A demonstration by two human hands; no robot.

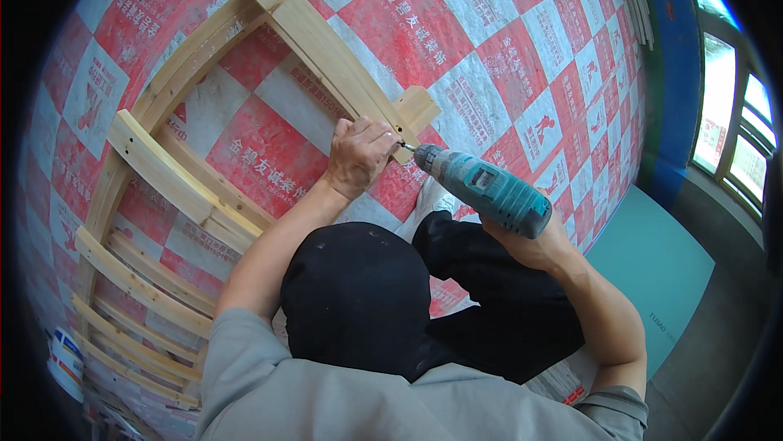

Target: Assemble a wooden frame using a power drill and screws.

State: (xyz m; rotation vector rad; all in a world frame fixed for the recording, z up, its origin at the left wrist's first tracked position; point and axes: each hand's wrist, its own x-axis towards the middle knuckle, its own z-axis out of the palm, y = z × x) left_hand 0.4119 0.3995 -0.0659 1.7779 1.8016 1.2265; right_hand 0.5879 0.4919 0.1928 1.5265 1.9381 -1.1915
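My right hand (pixel 534 241) is wrapped round the grip of a teal cordless drill (pixel 485 188), which points left and away from me. Its bit meets the near end of a pale wooden board (pixel 326 58), close to a dark screw hole. On that same board end rests my left hand (pixel 360 152), fingers bent over the wood beside the bit. Whether its fingertips pinch a screw there is too small to tell. A short wooden block (pixel 418 108) sticks out from under the board to the right. The board's far end lies across a long rail (pixel 204 54) and shows two dark holes.
Several wooden slats (pixel 143 282) cross the frame on the left. Red and white printed sheeting (pixel 457 25) covers the floor. A white bucket (pixel 65 363) stands at lower left. A light green panel (pixel 652 270) lies at right, below a window (pixel 734 107). My knees are close under the work.
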